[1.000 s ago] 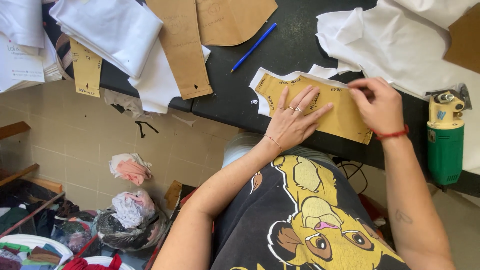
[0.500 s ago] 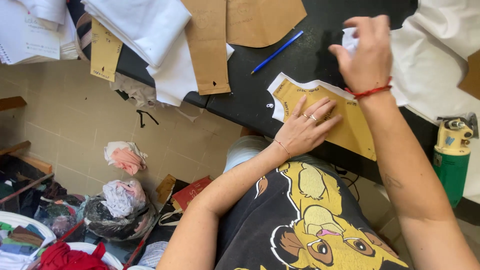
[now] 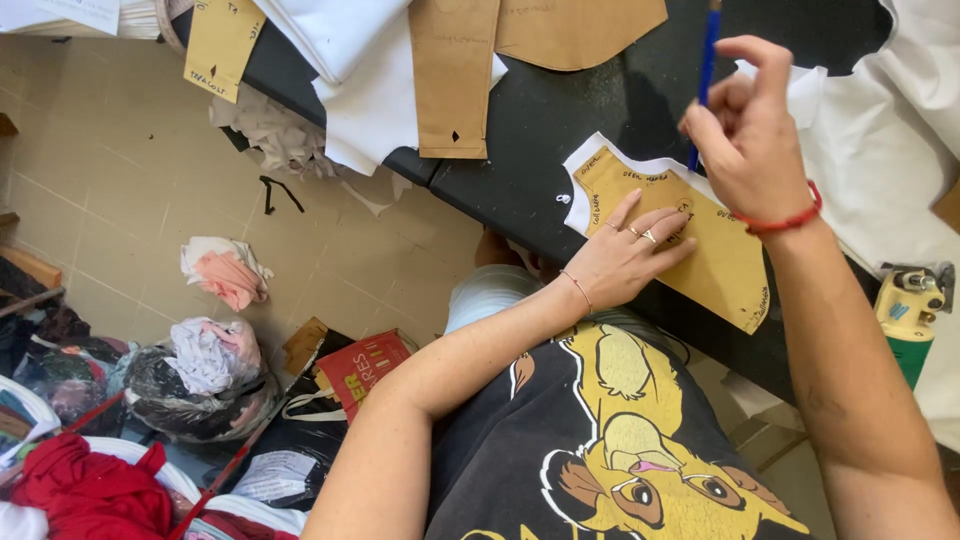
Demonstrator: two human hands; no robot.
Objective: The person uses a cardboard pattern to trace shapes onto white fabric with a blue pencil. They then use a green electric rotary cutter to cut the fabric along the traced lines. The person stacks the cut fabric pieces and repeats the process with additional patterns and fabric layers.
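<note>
My left hand [image 3: 630, 255] lies flat, fingers spread, on a tan paper pattern piece [image 3: 715, 260] that rests on white fabric [image 3: 600, 150] at the edge of the black table [image 3: 560, 110]. Rings show on two fingers and a thin bracelet circles the wrist. My right hand [image 3: 745, 135] hovers above the far end of the pattern, fingers closed around a blue pencil [image 3: 708, 55] that points down toward the pattern. A red band sits on that wrist.
More brown pattern pieces [image 3: 455, 70] and white fabric [image 3: 360, 70] lie across the table. A green and yellow cutting machine [image 3: 905, 315] stands at the right. Below on the tiled floor are bags of cloth scraps [image 3: 200, 375] and a red bag [image 3: 360, 365].
My right hand left the pattern's right end, reached across the table to the blue pencil and now holds it over the pattern. The left hand stayed pressed on the pattern.
</note>
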